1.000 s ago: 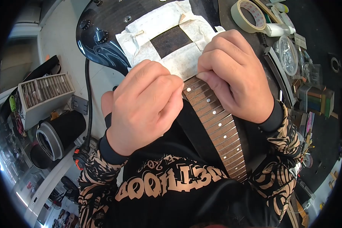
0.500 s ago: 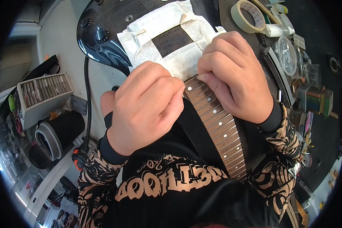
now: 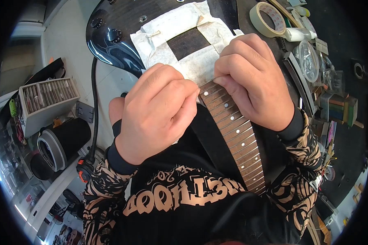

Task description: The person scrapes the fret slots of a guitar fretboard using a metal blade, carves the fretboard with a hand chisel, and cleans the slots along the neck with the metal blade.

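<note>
A dark electric guitar (image 3: 129, 57) lies with its body away from me and its fretboard (image 3: 243, 141) running toward my lap. Pale masking tape (image 3: 173, 20) frames a dark rectangle on the body and reaches the end of the fretboard. My left hand (image 3: 159, 114) is closed, thumb and fingers pinched at the left corner of the tape's near edge. My right hand (image 3: 255, 77) is closed too, its thumb tip at the right corner of that edge, beside the last frets. The fingers hide most of what they pinch.
A tape roll (image 3: 268, 19) and a white bottle (image 3: 300, 34) lie at upper right, near a clear plastic container (image 3: 308, 61) and sanding blocks (image 3: 339, 108). At left are a black cable (image 3: 95, 90), a box of packed discs or cards (image 3: 49, 100) and a black cylinder (image 3: 65, 143).
The guitar body has shifted slightly to the right in view, with the tape on it. Both hands keep their pinch and have hardly moved.
</note>
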A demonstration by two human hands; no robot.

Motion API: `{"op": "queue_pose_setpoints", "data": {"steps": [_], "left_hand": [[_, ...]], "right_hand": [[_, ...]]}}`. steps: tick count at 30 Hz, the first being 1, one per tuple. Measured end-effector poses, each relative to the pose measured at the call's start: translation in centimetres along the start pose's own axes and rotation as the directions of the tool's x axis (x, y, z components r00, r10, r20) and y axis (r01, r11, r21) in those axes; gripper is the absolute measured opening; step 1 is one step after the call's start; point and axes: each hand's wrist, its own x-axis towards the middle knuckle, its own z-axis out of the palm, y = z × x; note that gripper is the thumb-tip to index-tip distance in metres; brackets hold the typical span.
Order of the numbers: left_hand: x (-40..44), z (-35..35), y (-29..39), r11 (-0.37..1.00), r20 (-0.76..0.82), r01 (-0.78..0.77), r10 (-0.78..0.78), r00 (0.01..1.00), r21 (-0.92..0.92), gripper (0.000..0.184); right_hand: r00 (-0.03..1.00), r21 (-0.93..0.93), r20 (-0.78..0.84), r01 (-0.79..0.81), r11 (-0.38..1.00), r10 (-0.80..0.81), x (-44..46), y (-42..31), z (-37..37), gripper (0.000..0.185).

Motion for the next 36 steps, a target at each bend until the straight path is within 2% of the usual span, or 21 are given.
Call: {"op": "queue_pose_setpoints", "data": {"steps": [4, 15, 21, 27, 31, 36], "left_hand": [[-0.4, -0.3, 0.1, 1.000, 0.000, 0.010, -0.010, 1.000, -0.007, 0.025], [-0.5, -0.4, 0.2, 1.000, 0.032, -0.005, 0.004, 0.999, 0.005, 0.025], [-0.5, 0.2, 0.2, 1.000, -0.029, 0.025, -0.025, 0.999, 0.010, 0.024], [-0.8, -0.1, 0.3, 1.000, 0.034, -0.001, 0.000, 0.999, 0.026, 0.027], [-0.5, 0.1, 0.1, 1.000, -0.016, 0.004, -0.003, 1.000, 0.012, 0.024], [-0.5, 0.1, 0.1, 1.000, -0.042, 0.011, -0.012, 0.999, -0.020, 0.025]], "right_hand": [[0.999, 0.030, 0.046, -0.010, 0.999, 0.009, -0.2, 0.2, -0.6, 0.028], [0.999, 0.062, 0.026, 0.029, 0.998, -0.031, 0.3, -0.5, 0.3, 0.027], [1.000, 0.060, 0.022, 0.000, 0.998, -0.002, 0.5, -0.5, 0.4, 0.026], [0.999, 0.063, 0.008, 0.049, 0.997, -0.049, 0.3, -0.7, 0.2, 0.027], [1.000, -0.009, 0.024, 0.017, 1.000, -0.016, 0.8, -0.9, 0.3, 0.028], [1.000, 0.034, 0.013, 0.005, 0.999, -0.005, 0.5, -0.9, 0.2, 0.029]]}}
